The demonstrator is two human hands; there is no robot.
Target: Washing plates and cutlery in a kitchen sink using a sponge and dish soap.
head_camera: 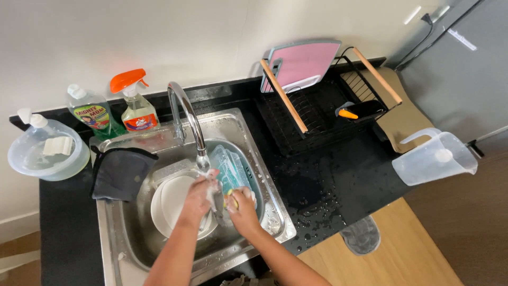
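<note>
My left hand (198,197) gripped a small utensil (216,200) (too blurred to name) under the faucet (186,114); my right hand (242,207) closed on a yellow-green sponge (232,201) pressed against it. Below lay white plates (172,204) and a teal tub (233,172) in the steel sink (275,212); a dish rack (317,111) stood to the right.

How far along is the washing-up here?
Early, it seems. Done: little shows, as the dish rack holds only a pink cutting board and a small caddy. In hand: the left hand holds a soapy utensil under the faucet while the right hand scrubs with a sponge. Left: white plates and a clear container sit in the sink.
</note>
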